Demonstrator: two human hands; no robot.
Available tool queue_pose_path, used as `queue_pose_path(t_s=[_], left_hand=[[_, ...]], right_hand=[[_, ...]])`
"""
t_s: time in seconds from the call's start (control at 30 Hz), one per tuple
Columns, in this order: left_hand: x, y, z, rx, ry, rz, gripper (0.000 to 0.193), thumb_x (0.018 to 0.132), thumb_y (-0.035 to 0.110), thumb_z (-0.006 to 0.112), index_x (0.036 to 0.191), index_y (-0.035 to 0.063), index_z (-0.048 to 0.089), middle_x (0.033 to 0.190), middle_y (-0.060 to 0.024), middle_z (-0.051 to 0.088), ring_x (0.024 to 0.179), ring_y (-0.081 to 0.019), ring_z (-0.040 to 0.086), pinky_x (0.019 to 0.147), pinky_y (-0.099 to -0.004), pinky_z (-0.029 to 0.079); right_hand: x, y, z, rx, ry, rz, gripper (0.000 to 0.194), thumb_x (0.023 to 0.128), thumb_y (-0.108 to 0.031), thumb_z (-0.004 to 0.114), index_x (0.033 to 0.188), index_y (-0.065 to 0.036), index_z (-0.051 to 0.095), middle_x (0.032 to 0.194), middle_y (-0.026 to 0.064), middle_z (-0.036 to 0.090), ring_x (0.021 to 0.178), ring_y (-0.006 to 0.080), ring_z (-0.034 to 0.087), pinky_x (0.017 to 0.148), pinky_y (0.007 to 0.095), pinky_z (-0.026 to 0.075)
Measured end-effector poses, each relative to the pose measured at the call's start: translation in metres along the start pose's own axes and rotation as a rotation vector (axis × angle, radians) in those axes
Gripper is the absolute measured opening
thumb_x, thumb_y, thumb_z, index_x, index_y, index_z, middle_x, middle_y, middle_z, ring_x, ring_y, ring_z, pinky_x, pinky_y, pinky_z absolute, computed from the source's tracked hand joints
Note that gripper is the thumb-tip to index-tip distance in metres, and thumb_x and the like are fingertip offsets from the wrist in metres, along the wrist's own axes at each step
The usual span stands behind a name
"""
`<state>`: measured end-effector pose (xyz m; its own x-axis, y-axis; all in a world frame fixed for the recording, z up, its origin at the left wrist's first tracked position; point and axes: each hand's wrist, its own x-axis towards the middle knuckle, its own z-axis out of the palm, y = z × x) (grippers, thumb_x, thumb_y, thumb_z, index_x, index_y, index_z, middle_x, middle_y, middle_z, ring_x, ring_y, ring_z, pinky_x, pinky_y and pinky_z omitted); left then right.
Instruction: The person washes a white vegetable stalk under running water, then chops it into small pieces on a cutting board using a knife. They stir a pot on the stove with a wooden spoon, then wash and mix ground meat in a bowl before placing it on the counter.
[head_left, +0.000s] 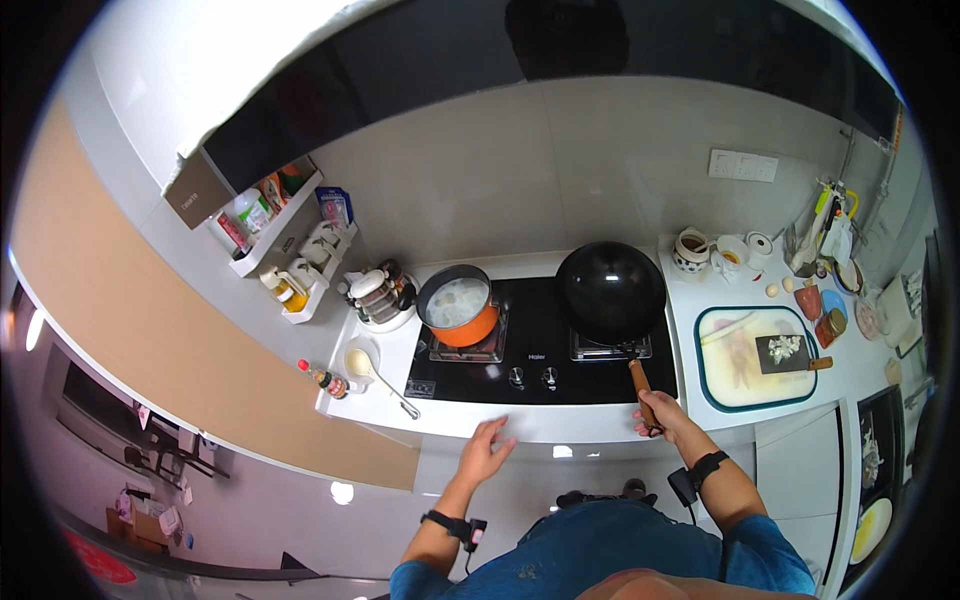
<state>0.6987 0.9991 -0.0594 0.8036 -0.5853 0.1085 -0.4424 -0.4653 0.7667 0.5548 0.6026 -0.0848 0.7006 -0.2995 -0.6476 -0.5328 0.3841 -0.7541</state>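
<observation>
My right hand (666, 417) grips the wooden handle (643, 394) of a black wok (611, 292), which rests on the right burner of a black glass gas hob (525, 322). The inside of the wok is dark and glossy, with a bright light reflection in it. Held over the counter's front edge, my left hand (484, 451) has its fingers apart and nothing in it. On the left burner stands an orange pot (466, 334) with whitish, frothy liquid (456, 301) inside. Two control knobs (534, 378) sit at the hob's front.
Right of the hob, a cutting board (739, 375) bears a cleaver (780, 354) with chopped white pieces on its blade. A ladle (375, 371) in a dish and a sauce bottle (324, 379) stand on the left. A range hood (420, 67) overhangs the hob; spice shelves (277, 221) hang at left.
</observation>
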Motion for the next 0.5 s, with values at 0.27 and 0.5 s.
queue_pose_path(t_s=[0.27,0.5], left_hand=[[0.121,0.266,-0.153,0.477,0.350,0.815,0.087,0.085,0.020,0.079,0.157,0.0041,0.035,0.084,-0.0047,0.070,0.065,-0.0201,0.063,0.060,-0.0334,0.053],[0.153,0.413,-0.177,0.718,0.735,0.912,0.092,0.087,0.027,0.079,0.161,0.0082,0.027,0.063,-0.0042,0.066,0.052,-0.0238,0.066,0.048,-0.0346,0.050]], right_hand=[[0.000,0.006,-0.002,0.019,0.018,-0.027,0.035,0.102,-0.042,0.059,0.113,-0.009,0.052,0.095,0.0120,0.070,0.065,0.0215,0.071,0.047,0.0312,0.057],[0.000,0.006,-0.008,0.032,-0.012,-0.022,0.033,0.103,-0.040,0.058,0.113,-0.009,0.053,0.095,0.0118,0.069,0.065,0.0204,0.071,0.048,0.0302,0.058]])
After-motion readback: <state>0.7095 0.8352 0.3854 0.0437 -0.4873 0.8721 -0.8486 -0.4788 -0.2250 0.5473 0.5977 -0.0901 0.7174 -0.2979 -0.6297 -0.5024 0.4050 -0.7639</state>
